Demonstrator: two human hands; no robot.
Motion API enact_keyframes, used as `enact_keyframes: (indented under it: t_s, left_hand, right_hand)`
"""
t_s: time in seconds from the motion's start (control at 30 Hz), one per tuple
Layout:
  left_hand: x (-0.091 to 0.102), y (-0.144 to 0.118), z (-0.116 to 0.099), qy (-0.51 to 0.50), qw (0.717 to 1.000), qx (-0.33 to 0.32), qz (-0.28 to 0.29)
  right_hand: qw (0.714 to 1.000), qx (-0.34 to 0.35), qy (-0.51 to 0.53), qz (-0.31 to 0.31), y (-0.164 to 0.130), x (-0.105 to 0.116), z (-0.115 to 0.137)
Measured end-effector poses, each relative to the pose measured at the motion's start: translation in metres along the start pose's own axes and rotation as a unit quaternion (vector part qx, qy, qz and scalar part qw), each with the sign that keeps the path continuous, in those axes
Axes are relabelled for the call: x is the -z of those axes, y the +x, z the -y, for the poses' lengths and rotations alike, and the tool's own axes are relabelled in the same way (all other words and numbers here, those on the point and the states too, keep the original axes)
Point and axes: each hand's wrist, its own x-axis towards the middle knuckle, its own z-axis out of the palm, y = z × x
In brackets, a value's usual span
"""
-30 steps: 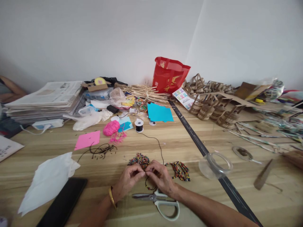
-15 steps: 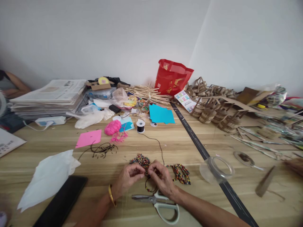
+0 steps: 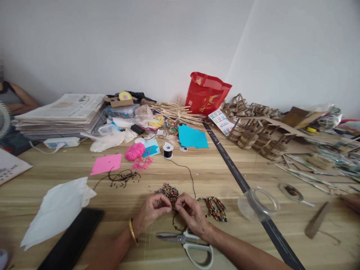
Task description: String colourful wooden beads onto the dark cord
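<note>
Just beyond the scissors (image 3: 189, 242), left hand (image 3: 152, 212) and right hand (image 3: 192, 213) meet fingertip to fingertip, pinched on a black cord (image 3: 192, 182) carrying a short beaded loop (image 3: 177, 225). Bead piles (image 3: 168, 191) lie touching the knuckles. No legible writing nearby; bare table (image 3: 219, 176) opens beyond the scissors.

Both forearms reach in from the near edge of the bench and converge at its middle. The left hand (image 3: 152, 212) and right hand (image 3: 192, 213) meet fingertip to fingertip, fingers curled in a pinch, knuckles up. The left wrist wears a gold bangle (image 3: 131, 231).
</note>
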Motion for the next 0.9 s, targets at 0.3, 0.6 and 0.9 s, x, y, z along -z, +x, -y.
enact_keyframes:
  t_s: [0.3, 0.6, 0.9]
  left_hand:
    - [-0.0002, -0.0005, -0.0036, -0.019, 1.0, 0.002, -0.001]
    - [-0.0001, 0.0, -0.002, -0.023, 1.0, 0.021, -0.003]
    - [-0.0017, -0.0009, -0.0071, -0.054, 0.997, 0.051, -0.003]
  right_hand:
    - [1.0, -0.003, 0.005, 0.001, -0.0003, -0.0003, 0.0]
    - [1.0, -0.004, 0.009, 0.0, -0.0001, -0.0005, 0.0006]
    - [1.0, -0.011, 0.008, 0.003, -0.0002, -0.0006, -0.001]
